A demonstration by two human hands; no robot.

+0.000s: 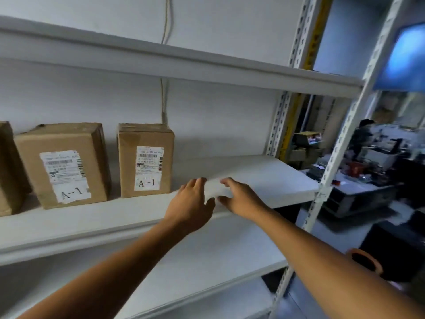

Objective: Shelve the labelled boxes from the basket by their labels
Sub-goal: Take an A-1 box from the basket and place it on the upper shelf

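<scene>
Two brown cardboard boxes stand upright on the middle shelf [264, 178] of a white rack. The left box [62, 164] and the right box [146, 160] each carry a white shipping label marked A-1. The edge of a third box [7, 169] shows at the far left. My left hand [192, 203] and my right hand [239, 196] hover close together over the shelf's front edge, to the right of the boxes. Their fingers are spread and curved towards each other. Only a pale blurred patch of shelf shows between them. No basket is in view.
The upper shelf [207, 65] and a lower shelf [207, 256] are bare. A perforated upright post [333, 162] bounds the rack at the right. Beyond it lies a cluttered workbench [368, 171], with a blue screen [407, 58] above. A cable [163, 100] runs down the wall.
</scene>
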